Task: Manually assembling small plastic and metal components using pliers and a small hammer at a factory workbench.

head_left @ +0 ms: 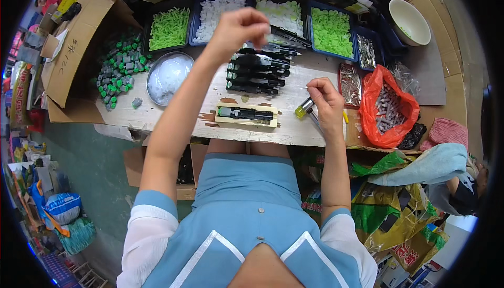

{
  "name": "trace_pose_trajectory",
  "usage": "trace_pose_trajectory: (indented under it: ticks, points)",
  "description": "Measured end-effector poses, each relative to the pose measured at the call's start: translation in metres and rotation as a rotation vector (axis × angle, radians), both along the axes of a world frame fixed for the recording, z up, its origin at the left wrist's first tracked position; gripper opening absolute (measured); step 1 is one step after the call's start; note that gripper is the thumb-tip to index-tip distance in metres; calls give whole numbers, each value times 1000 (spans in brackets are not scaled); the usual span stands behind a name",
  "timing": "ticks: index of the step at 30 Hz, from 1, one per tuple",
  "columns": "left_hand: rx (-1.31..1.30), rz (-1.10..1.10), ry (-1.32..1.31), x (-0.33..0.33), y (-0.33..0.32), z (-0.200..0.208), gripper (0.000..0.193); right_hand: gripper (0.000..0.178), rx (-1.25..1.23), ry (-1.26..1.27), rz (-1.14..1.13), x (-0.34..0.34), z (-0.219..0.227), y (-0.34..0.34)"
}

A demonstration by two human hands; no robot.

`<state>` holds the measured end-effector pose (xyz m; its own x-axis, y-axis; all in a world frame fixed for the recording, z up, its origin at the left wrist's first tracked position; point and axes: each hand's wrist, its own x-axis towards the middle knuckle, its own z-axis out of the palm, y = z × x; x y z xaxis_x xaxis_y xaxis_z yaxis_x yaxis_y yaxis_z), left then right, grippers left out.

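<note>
My left hand (241, 31) is raised over the far side of the table by the tray of white parts (215, 12). Its fingers are closed in a pinch; what they hold, if anything, I cannot make out. Low over the table's right part, my right hand (326, 102) pinches a thin metal pin (303, 87). Against that hand is a small hammer (303, 109) with a yellow face; whether the fingers also hold it I cannot tell. Between my arms a pale wooden fixture (270, 123) holds a black assembly (247, 114) with a grey-green piece at its left end. Several black assemblies (257, 73) lie stacked beyond it.
Grey-green parts (118, 67) spill from a cardboard box (79, 52) at left, beside a metal bowl (152, 81). Green-part trays (170, 28) line the back. At right are a red bag (371, 107) of small metal parts, a pin tray (350, 86) and a cream bowl (409, 22).
</note>
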<state>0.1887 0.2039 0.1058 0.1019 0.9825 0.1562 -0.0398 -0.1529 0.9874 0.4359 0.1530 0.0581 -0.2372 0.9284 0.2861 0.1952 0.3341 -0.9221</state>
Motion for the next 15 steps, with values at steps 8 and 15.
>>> trace_pose_trajectory:
  ticks: [8, 15]
  points:
    - [-156, -75, -468, 25, -125, -56, 8, 9, -406, 185, 379, -44, 13, -22]
    - [-119, -97, -492, 16, -145, -66, 7, 7, -247, -111, 479, -57, 23, -26]
